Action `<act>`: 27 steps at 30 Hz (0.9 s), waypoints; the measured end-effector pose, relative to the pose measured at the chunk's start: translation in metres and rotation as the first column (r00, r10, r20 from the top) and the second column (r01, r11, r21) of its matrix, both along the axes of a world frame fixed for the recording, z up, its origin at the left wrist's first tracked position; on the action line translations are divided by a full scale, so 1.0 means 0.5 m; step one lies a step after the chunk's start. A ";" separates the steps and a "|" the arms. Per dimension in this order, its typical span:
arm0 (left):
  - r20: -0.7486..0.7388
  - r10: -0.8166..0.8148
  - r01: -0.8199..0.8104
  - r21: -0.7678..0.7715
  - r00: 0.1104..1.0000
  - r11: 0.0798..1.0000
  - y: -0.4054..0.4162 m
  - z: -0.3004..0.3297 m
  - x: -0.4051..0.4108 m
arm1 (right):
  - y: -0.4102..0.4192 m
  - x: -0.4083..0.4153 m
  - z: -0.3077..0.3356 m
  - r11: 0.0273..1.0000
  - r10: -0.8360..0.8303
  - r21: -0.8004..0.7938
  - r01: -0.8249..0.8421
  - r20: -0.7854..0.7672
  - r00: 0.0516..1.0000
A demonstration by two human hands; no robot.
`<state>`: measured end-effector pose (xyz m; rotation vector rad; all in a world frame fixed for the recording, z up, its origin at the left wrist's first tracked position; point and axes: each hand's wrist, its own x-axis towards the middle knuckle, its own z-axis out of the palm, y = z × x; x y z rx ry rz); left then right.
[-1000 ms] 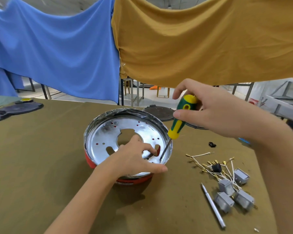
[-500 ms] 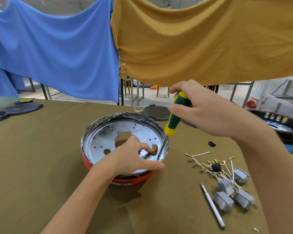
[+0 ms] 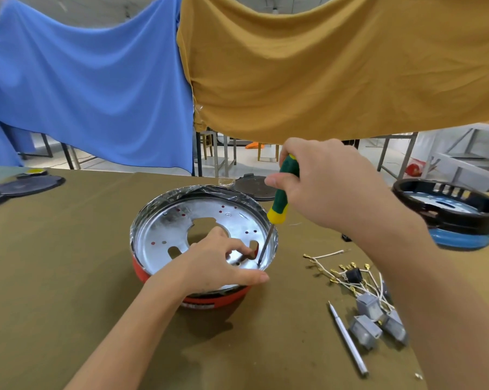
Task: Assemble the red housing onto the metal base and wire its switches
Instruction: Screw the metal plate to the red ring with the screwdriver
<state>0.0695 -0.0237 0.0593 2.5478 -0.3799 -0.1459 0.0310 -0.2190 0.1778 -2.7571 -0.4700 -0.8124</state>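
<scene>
Shiny round metal base (image 3: pixel 164 235) w/ holes, in red housing (image 3: pixel 209 301).

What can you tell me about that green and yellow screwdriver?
The screwdriver has a green handle with a yellow collar, apparently plastic, and a thin metal shaft. The right hand grips the handle. It stands steeply, top leaning right, its tip down inside the metal base near the right rim, beside the left hand.

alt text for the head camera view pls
A right hand holds a green-and-yellow screwdriver tip-down in a shiny metal base seated in a red housing, steadied by the left hand. Wired grey switches lie to the right.
</scene>
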 end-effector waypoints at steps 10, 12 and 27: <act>0.001 -0.011 0.011 -0.004 1.000 1.000 0.001 -0.001 0.002 | -0.005 0.001 0.006 0.969 0.228 0.134 -0.208 -0.158 0.961; -0.001 -0.016 0.016 0.003 1.000 1.000 0.001 -0.002 0.001 | 0.004 0.004 0.001 0.982 0.167 0.104 -0.155 -0.112 0.980; -0.023 -0.003 0.003 -0.003 1.000 1.000 0.003 0.002 0.003 | 0.002 0.016 -0.008 0.929 0.312 0.258 -0.266 -0.159 0.937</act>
